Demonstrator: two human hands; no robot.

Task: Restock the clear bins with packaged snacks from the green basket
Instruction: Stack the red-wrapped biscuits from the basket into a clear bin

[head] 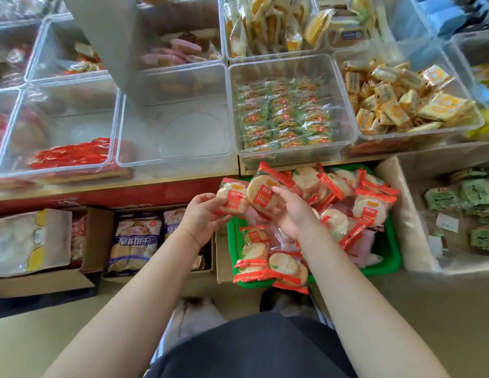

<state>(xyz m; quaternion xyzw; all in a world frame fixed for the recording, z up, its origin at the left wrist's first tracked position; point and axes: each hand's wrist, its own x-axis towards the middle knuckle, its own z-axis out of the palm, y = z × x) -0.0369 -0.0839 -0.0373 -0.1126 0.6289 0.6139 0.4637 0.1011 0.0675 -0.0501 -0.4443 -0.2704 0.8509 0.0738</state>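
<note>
Gripping red-edged, seemingly round-cracker packets (261, 193), both hands (291, 214).

small snack shop, bulk-sweets section. rows of clear bins (292, 110) on a low shelf with a red front edge (101, 196), each bin holding one sort of individually wrapped snack: green packs centre, yellow packs (401, 105) right, red packs (71, 156) near left. below the shelf, on the floor, open cardboard boxes (95, 241) of bagged biscuits (134, 241) as back stock. green basket (388, 257) heaped with red-edged rice cracker packs (371, 208). far right, a box lined with plastic holding green packs (470, 197).
</note>
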